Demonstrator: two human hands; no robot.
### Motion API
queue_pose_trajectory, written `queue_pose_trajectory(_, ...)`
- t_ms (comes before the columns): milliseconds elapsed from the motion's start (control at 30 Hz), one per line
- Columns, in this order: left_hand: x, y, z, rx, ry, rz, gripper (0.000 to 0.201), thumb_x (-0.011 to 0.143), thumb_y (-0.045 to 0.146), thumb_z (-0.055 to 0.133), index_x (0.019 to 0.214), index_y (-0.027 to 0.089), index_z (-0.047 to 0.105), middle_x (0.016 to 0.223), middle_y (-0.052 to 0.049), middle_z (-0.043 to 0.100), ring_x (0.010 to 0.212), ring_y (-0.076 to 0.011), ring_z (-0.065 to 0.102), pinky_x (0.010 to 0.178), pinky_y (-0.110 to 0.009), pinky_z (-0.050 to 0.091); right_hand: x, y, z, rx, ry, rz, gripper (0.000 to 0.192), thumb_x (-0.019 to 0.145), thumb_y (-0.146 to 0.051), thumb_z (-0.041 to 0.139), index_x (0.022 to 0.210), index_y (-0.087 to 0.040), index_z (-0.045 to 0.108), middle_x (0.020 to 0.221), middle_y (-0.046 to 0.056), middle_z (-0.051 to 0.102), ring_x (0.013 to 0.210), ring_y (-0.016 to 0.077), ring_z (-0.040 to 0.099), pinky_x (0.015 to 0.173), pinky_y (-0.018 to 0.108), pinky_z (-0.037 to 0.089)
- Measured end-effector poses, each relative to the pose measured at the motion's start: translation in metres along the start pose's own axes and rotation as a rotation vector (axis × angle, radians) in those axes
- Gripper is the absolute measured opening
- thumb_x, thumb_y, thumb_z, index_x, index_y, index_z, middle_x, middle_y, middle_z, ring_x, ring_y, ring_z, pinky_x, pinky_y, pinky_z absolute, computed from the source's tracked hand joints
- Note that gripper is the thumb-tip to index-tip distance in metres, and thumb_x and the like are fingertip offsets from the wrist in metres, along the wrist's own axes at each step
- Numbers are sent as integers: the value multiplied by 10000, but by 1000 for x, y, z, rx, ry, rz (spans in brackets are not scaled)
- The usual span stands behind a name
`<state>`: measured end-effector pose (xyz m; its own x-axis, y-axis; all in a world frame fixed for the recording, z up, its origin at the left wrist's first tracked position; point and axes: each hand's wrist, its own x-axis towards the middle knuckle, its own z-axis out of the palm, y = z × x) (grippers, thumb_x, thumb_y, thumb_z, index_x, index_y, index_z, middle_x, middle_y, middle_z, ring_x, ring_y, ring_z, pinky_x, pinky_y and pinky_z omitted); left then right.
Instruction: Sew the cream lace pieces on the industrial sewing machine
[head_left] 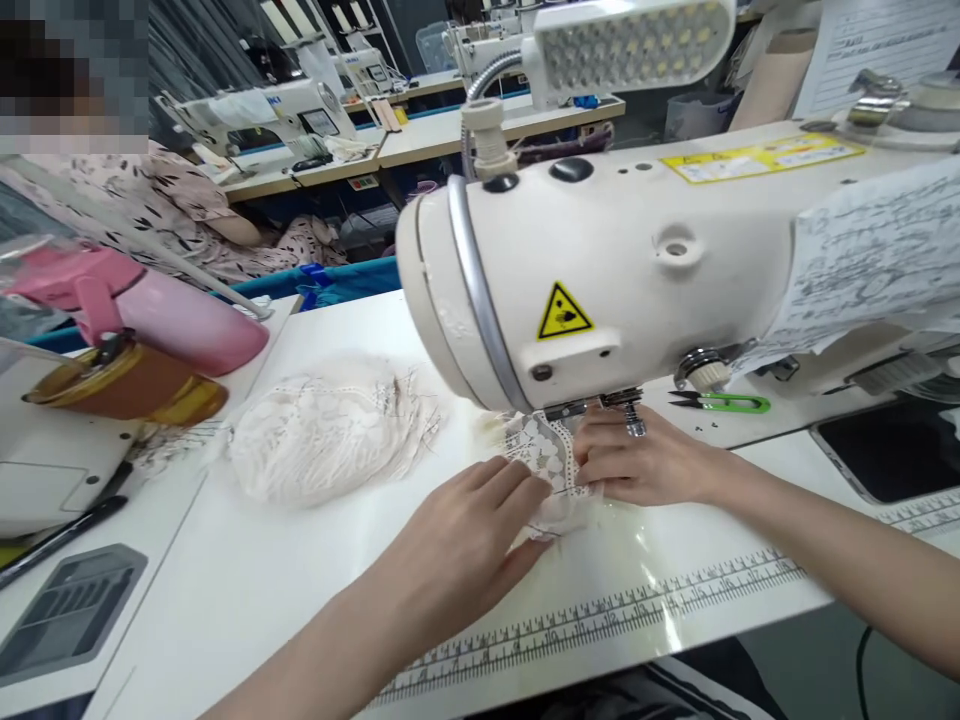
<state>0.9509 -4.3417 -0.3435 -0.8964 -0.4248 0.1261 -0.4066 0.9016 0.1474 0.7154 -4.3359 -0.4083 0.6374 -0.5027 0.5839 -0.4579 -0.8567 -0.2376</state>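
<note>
A small piece of white lace (546, 462) lies on the white table (262, 570) under the head of a cream sewing machine (600, 270). My left hand (465, 545) lies flat on the lace's near edge, fingers stretched toward the needle. My right hand (637, 462) presses the lace from the right, close beside the presser foot (634, 418). The needle itself is hidden behind the machine head and my fingers.
A pile of white lace pieces (330, 430) sits to the left. Green thread snips (724, 403) lie behind the machine. A pink bottle (161, 310) and an amber jar (124, 385) lie at far left. Another person (150, 210) sits beyond. A printed ruler (600, 620) runs along the table's front.
</note>
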Motion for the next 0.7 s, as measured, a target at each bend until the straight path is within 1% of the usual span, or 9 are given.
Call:
queue_pose_trajectory(100, 12, -6, 24, 102, 128, 90, 177, 806, 33, 474, 886, 160, 568, 751, -20, 584, 650, -159, 507, 560, -282, 415, -1, 0, 0, -14, 16, 2, 130, 850, -114, 534, 789, -184, 624, 864, -7, 654, 886, 155, 562, 752, 313, 436)
queue_pose_trajectory(233, 13, -10, 51, 197, 366, 186, 126, 870, 57, 483, 852, 142, 574, 627, 12, 517, 565, -128, 421, 516, -273, 316, -1, 0, -1, -42, -46, 58, 117, 864, -140, 504, 910, -178, 605, 911, 9, 650, 871, 147, 564, 690, 292, 428)
queue_pose_trajectory(300, 10, -11, 55, 186, 408, 183, 95, 870, 66, 509, 876, 126, 583, 618, 13, 518, 561, -126, 407, 514, -278, 298, -1, 0, -1, -78, -111, 98, 146, 887, -176, 490, 996, -169, 588, 1005, 37, 645, 865, 147, 572, 662, 287, 429)
queue_pose_trajectory(367, 8, -11, 55, 160, 418, 163, 101, 865, 57, 513, 883, 117, 592, 613, 11, 522, 560, -127, 405, 513, -285, 296, -2, 0, -1, -94, -128, 93, 145, 914, -186, 476, 1009, -178, 585, 1082, 48, 637, 905, 149, 583, 696, 292, 446)
queue_pose_trajectory(467, 7, -12, 54, 186, 441, 144, 102, 859, 62, 523, 838, 128, 598, 589, 20, 518, 544, -126, 416, 509, -296, 307, -4, 0, 0, -57, -135, 55, 137, 926, -147, 477, 957, -188, 604, 1101, 35, 647, 1039, 166, 573, 795, 310, 473)
queue_pose_trajectory(533, 6, -12, 54, 242, 471, 141, 99, 848, 67, 542, 816, 141, 599, 601, 24, 548, 555, -125, 460, 539, -304, 359, -4, 0, 1, -15, -131, 38, 131, 920, -135, 498, 963, -177, 614, 1068, 30, 669, 1060, 165, 578, 854, 321, 487)
queue_pose_trajectory(567, 6, -13, 54, 259, 482, 144, 104, 842, 61, 543, 823, 145, 600, 634, 19, 584, 593, -130, 509, 586, -314, 410, -4, 0, 1, 4, -121, 28, 128, 919, -138, 507, 975, -168, 618, 1039, 28, 682, 1044, 158, 591, 890, 329, 489)
queue_pose_trajectory(633, 5, -14, 55, 242, 472, 160, 155, 833, 29, 502, 871, 137, 606, 787, -23, 671, 784, -166, 622, 760, -362, 499, -4, 0, 1, 29, -90, 12, 130, 923, -154, 512, 989, -158, 623, 990, 26, 699, 1011, 145, 610, 940, 342, 487)
queue_pose_trajectory(700, 4, -15, 56, 181, 426, 176, 230, 819, 8, 435, 938, 111, 603, 993, -89, 695, 1026, -216, 627, 912, -396, 512, -4, 0, 2, 36, -77, 19, 138, 928, -173, 512, 1004, -162, 627, 974, 27, 704, 1003, 142, 616, 942, 349, 496)
